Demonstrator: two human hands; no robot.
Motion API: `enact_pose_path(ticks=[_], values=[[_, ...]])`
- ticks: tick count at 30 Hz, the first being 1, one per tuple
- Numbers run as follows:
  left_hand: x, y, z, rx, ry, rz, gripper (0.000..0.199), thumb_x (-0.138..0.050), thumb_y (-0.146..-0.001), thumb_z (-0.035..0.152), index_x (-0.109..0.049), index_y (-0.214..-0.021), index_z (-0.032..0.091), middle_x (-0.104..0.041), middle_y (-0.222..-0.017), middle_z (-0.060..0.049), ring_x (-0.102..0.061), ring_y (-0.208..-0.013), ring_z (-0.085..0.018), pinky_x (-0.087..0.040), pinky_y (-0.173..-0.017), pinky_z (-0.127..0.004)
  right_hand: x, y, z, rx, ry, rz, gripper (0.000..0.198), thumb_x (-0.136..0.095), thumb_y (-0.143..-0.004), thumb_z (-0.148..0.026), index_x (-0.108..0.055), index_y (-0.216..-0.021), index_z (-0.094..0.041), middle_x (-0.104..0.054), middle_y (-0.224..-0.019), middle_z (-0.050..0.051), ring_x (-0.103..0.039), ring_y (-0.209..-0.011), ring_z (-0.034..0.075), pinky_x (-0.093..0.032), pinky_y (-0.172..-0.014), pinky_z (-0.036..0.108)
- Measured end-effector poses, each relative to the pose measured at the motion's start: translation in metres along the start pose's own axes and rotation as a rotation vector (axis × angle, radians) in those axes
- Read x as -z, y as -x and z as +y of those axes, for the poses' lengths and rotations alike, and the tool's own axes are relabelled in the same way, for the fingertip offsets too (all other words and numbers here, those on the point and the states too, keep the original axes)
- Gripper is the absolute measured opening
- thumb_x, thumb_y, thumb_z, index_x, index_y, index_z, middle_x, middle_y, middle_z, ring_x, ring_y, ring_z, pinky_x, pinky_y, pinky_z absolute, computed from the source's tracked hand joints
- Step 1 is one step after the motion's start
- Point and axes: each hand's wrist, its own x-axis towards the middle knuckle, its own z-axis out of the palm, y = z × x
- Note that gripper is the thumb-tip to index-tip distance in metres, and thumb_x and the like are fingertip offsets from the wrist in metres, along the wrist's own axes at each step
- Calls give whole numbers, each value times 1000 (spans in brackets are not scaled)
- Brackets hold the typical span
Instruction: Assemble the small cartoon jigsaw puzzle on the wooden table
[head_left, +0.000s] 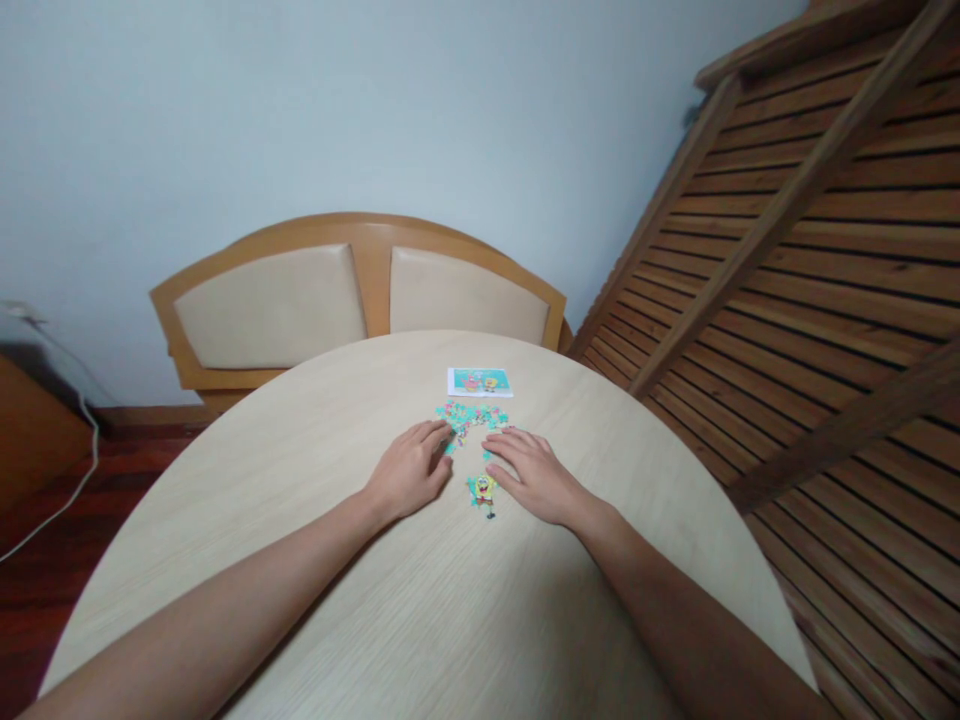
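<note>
left hand (409, 467) and right hand (538, 477) both relaxed, thumbs apart from fingers, no grip visible, flanking the joined spongebob puzzle section (484, 490) on the round table (405, 620). loose puzzle pieces (472, 413) just beyond, probably for reach; picture card (480, 382) behind, likely for reference.

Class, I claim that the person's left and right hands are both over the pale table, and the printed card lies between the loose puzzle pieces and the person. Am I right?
Not quite: the head view shows the printed card on the far side of the loose puzzle pieces. The left hand and right hand are indeed over the pale table.
</note>
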Motion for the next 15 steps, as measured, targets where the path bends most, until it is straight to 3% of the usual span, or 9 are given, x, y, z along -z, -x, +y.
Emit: enact_pose_path(ticks=[4, 8, 13, 15], values=[[-1, -1, 1, -8, -39, -79, 44, -49, -95, 28, -56, -136, 15, -56, -144, -11, -48, -136, -28, -36, -116, -47, 0, -17, 4, -41, 21, -21, 51, -43, -103, -45, -47, -147, -21, -48, -152, 11, -40, -142, 27, -32, -114, 49], [4, -1, 4, 57, -85, -45, 41, -49, -95, 32, -59, -131, 13, -61, -136, -13, -53, -129, -29, -39, -113, -47, -4, -43, 15, -114, 45, -41, 56, -40, -103, -44, -37, -153, -20, -37, -159, 11, -32, -147, 29, -29, -117, 51], [5, 0, 5, -48, -84, -115, 49, -47, -98, 34, -51, -143, 18, -47, -153, -10, -39, -142, -32, -34, -116, -52, -11, -54, 30, -192, 61, -37, 48, -40, -104, -44, -49, -146, -23, -40, -157, 10, -34, -146, 30, -30, -116, 53], [5, -1, 5, -40, -82, -137, 47, -44, -99, 35, -53, -141, 17, -48, -151, -9, -39, -142, -33, -33, -116, -53, -13, -50, 34, -202, 76, 4, 45, -41, -103, -43, -55, -141, -24, -45, -154, 10, -37, -144, 30, -31, -115, 53]])
